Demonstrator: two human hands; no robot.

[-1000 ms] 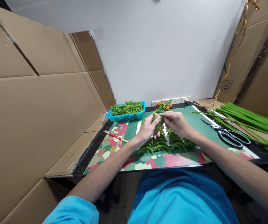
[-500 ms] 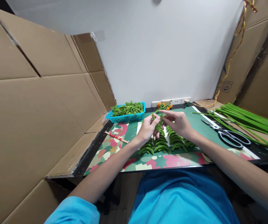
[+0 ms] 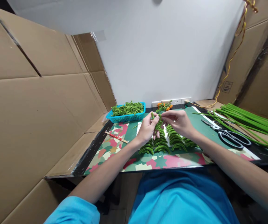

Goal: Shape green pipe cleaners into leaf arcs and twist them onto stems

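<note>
Fuzzy green pipe cleaners (image 3: 158, 122), bent into loops, are gripped in my left hand (image 3: 147, 127) over the middle of the mat. Thumb and fingers of my right hand (image 3: 177, 121) pinch at the right edge of that same bunch. Below both hands, bent green pipe-cleaner pieces (image 3: 162, 146) lie in several stacked rows on a white sheet and the green mat (image 3: 199, 127). My hands hide the far ends of these rows.
A blue basket (image 3: 126, 118) of green pieces stands back left, near an orange-and-green bundle (image 3: 164, 106). Wrapped chopsticks (image 3: 116, 137) lie left. Scissors (image 3: 233, 138) and long green pipe cleaners (image 3: 252, 121) lie right. Cardboard walls (image 3: 43, 109) flank the table.
My right index finger, stretched out over the bunch before, has drawn back to the right and now pinches with the thumb. The left hand has hardly moved.
</note>
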